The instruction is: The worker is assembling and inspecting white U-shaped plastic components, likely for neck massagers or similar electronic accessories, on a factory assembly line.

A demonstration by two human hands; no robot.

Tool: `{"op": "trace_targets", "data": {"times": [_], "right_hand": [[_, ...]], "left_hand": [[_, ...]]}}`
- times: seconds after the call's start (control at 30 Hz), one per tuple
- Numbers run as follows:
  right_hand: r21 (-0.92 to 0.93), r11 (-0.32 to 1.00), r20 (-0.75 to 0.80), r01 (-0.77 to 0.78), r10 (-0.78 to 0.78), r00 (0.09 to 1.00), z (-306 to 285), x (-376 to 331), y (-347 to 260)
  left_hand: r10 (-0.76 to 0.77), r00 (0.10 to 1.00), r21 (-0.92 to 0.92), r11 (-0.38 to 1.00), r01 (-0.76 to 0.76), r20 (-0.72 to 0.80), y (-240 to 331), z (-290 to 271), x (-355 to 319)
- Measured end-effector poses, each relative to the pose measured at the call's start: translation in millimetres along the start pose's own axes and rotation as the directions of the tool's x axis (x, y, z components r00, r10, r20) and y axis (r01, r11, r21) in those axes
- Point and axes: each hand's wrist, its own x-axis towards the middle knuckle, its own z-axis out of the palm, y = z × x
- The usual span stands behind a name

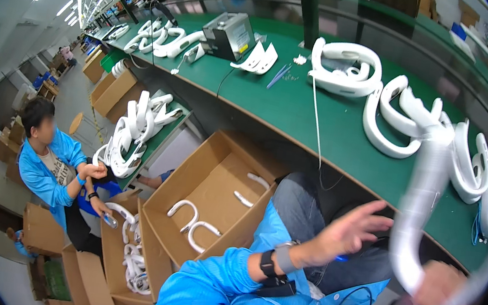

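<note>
In the head view, a curved white piece (pixel 420 204) is gripped at its lower bend by the right hand (pixel 441 286), whose fingers are closed around it; the exact finger placement is blurred and cannot be told. The left hand (pixel 347 232) is held open, fingers spread, with nothing grasped, just left of the piece. The piece is smooth, glossy and streaked by blur, and is held up at the near edge of the green bench (pixel 285 112). Its upper end is seen in front of other white parts (pixel 388 147) on the bench; whether they are touched cannot be told. More curved parts are contained in a cardboard box (pixel 224 162) on the left.
</note>
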Motion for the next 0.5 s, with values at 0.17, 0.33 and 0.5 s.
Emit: {"op": "trace_targets", "data": {"times": [0.17, 0.33, 0.5], "right_hand": [[-0.148, 0.971, 0.016, 0.188, -0.188, 0.982, 12.6, 19.3, 1.2], [-0.013, 0.989, 0.093, 0.144, -0.142, 0.985, -7.5, -6.9, -36.3], [0.402, 0.912, -0.059, 0.082, -0.063, 0.996, -48.9, -41.0, -18.3]], "left_hand": [[-0.024, 0.993, -0.284, 0.959, -0.008, -0.112, 4.9, 49.0, 53.4], [0.668, 0.744, 0.084, 0.742, -0.665, -0.007, -18.4, 200.0, 114.0], [-0.137, 0.99, -0.41, 0.904, 0.117, -0.018, 12.4, 102.8, 102.2]]}}
